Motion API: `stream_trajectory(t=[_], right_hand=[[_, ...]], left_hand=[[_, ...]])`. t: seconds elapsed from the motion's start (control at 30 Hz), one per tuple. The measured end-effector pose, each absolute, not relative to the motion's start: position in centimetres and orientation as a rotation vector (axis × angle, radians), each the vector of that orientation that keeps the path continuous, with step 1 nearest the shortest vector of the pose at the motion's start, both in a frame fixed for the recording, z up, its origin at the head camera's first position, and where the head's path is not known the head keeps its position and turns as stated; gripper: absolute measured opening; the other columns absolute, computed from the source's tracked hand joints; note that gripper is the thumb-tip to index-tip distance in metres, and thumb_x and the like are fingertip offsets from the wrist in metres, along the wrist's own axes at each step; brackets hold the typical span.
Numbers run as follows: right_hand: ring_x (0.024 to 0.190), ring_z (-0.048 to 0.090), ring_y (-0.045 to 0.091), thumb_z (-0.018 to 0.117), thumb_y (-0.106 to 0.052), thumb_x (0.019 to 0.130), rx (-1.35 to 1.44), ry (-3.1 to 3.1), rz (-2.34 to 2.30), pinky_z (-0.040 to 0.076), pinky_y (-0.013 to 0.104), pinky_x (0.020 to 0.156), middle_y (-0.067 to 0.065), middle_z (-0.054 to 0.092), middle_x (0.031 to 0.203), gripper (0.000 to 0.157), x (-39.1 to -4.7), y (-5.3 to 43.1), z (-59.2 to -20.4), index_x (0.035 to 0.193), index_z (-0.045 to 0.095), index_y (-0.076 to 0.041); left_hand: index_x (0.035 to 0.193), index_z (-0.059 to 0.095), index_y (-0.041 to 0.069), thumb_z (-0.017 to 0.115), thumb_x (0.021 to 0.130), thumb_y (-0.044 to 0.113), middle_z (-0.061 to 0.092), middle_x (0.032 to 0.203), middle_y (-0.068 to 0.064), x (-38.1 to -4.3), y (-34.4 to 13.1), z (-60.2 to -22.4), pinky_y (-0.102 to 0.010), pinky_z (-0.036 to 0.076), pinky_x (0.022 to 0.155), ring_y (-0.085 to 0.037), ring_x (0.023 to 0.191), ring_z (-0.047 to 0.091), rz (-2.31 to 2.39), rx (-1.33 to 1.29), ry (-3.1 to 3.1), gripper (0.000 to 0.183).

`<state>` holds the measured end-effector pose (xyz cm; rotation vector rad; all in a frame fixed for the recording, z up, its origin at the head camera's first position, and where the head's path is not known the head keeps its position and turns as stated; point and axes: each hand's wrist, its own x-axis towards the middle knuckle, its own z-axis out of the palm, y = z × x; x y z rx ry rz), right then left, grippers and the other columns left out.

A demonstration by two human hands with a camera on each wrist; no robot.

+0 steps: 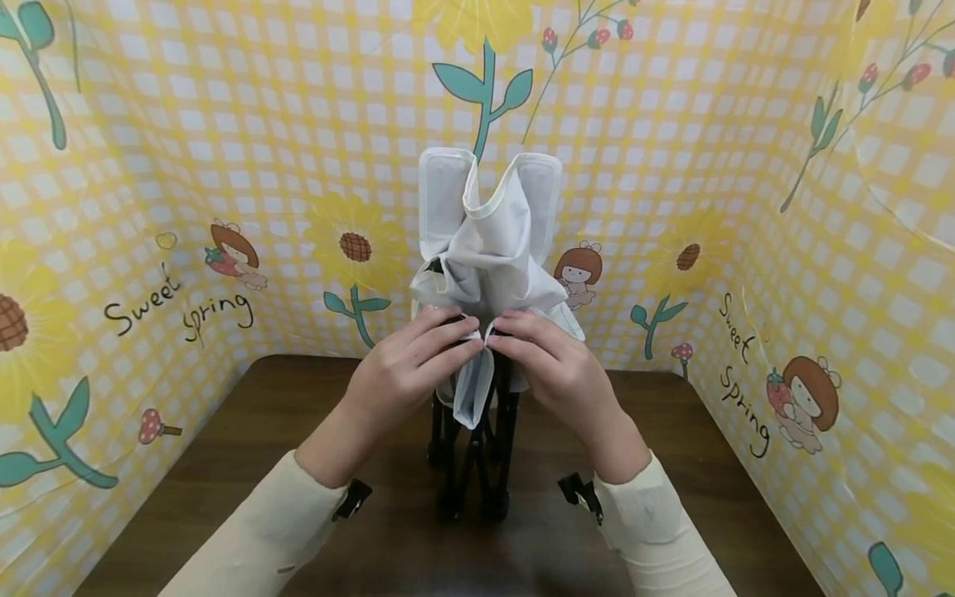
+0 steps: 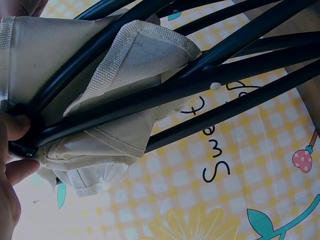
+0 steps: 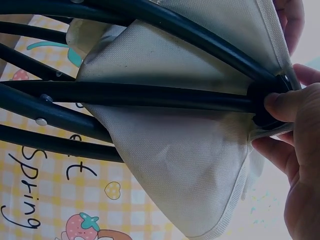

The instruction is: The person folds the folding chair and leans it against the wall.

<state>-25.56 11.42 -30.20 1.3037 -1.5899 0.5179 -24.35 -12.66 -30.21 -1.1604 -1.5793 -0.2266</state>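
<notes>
"Counter (image 1: 403, 555) brown, walls (image 1: 298, 124) yellow-checked?"

"Yes; on it stands the chair (image 1: 507, 240), left hand (image 1: 403, 365) and right hand (image 1: 563, 365) gripping."

"Right wrist view?"

"Thumb (image 3: 281, 106) on black joint (image 3: 256, 94), hidden from the head."

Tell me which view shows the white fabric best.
The head view: most of the white fabric shows, partly hidden by the left hand and right hand. Both wrist views show only portions, crossed by the black frame.
</notes>
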Motion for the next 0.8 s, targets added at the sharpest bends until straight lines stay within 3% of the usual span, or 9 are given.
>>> stream_trajectory(t=[0.8], right_hand=[[0.115,0.069,0.033,0.058,-0.002,0.103,1.296,-1.571,0.498,0.052,0.037,0.105,0.013,0.071,0.119,0.021,-26.05,11.05,-30.26,0.118,0.072,-0.006]], left_hand=[[0.114,0.075,0.001,0.06,0.101,-0.002,0.075,0.117,-0.014,-25.09,-12.61,-30.22,-0.047,0.057,0.096,-0.036,0.107,0.071,-0.363,-1.215,-1.51,0.02]])
